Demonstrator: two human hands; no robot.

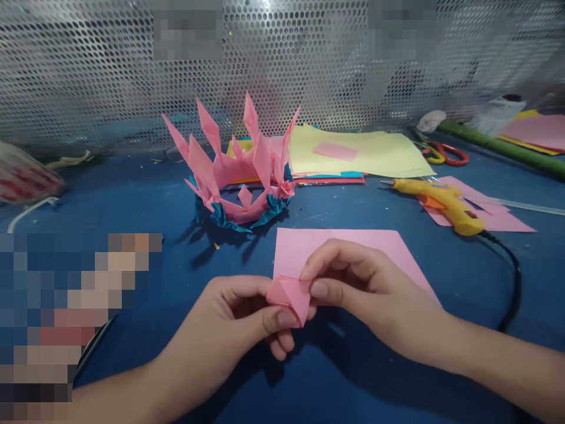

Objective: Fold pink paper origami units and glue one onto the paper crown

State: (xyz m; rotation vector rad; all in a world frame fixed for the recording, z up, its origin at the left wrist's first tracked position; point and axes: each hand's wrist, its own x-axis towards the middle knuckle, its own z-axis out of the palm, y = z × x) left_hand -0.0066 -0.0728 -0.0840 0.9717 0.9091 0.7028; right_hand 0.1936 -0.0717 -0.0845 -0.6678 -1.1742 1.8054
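Between both hands is a small folded piece of pink paper (pixel 289 295), with flaps creased toward its middle. My left hand (pixel 245 312) pinches its lower left side, the thumb lying across the front. On the upper right edge, the thumb and index finger of my right hand (pixel 353 282) grip the same paper. A pink paper sheet (pixel 353 247) lies flat behind and partly under the hands. Further back stands a pink paper crown (pixel 242 212) with tall pointed pieces, blue paper leaves and a small pink rose (pixel 286 188) on its right side.
A yellow glue gun (pixel 441 200) rests at the right on pink paper scraps, its black cord (pixel 516 282) curving toward me. Yellow sheets (pixel 375 156), red-handled scissors (pixel 454 154) and a green stick (pixel 498 144) lie at the back, before a perforated metal panel (pixel 282 65).
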